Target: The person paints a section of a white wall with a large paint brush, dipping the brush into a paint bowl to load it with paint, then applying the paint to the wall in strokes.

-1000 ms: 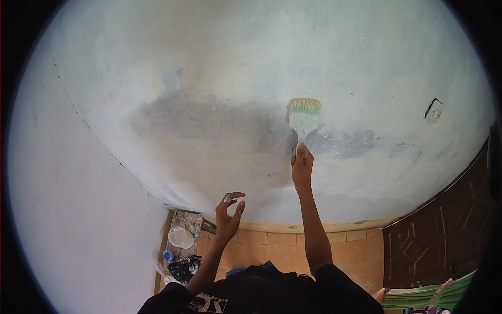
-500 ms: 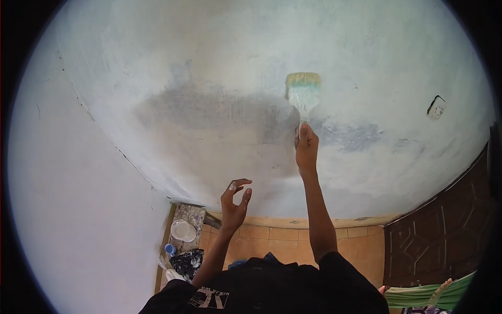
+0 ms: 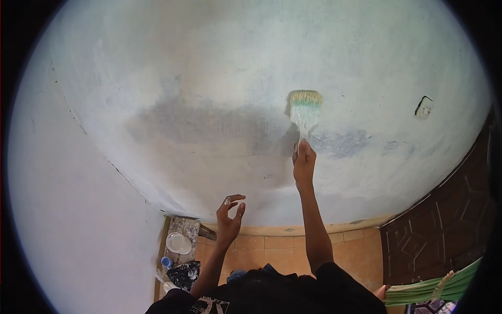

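My right hand grips the handle of a wide paintbrush, held upright against the wall. Its pale bristles point up, with a green band below them and whitish paint over the body. Lower and to the left, my left hand is raised with thumb and fingers curved apart, nothing between them. White paint marks one of its fingers. Behind both hands the wall is pale, with a darker grey patch left of the brush and rough bluish-grey streaks to its right.
A worn wooden bench at lower left bears a white tub, a blue cup and a dark patterned cloth. A socket plate is on the wall. Dark carved wood and green fabric are at right.
The brush and my right hand sit lower in the view. The whole scene has shifted slightly left and, lower down, downward as the camera moved. My left hand keeps its curved pose.
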`<state>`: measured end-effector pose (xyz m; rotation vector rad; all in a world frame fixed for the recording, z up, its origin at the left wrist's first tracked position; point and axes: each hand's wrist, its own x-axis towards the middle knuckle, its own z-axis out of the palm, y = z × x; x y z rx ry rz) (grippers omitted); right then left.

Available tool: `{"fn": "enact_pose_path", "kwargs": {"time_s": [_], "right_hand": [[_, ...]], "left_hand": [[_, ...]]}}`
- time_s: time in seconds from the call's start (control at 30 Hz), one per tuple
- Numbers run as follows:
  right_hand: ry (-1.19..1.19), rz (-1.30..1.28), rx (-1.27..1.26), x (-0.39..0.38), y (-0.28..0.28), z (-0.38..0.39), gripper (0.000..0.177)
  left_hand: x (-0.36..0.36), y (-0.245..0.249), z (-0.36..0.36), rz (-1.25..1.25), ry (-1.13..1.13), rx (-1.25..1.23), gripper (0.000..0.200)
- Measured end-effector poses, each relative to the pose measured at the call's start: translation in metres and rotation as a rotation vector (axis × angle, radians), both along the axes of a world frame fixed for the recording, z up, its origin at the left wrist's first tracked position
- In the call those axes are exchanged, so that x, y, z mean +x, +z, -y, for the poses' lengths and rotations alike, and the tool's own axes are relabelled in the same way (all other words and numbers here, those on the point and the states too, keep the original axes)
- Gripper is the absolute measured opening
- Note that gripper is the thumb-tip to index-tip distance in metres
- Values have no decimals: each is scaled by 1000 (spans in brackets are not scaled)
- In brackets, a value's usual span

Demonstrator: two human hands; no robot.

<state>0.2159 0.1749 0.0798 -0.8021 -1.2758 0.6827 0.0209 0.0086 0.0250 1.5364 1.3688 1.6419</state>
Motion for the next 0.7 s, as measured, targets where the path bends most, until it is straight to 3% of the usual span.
{"fn": "enact_pose_path", "kwargs": {"time_s": [0.07,0.17,0.2,0.27,0.53,0.7], "right_hand": [[60,-50,-79,4,-16,-1,46],[-91,215,-68,7,-98,14,45],[-35,164,-173,5,-106,30,46],[72,63,-381,3,-102,62,46],[263,-30,-261,-16,-57,105,38],[450,-75,-359,-47,-52,136,35]], "left_hand": [[6,-2,2,6,-24,0,15],[8,-10,17,-3,-24,-41,16],[7,-13,22,-8,-17,-56,16],[3,-23,30,13,-1,-96,16],[-8,-30,51,21,40,-207,17],[-21,-41,63,-72,91,-166,17]]}}
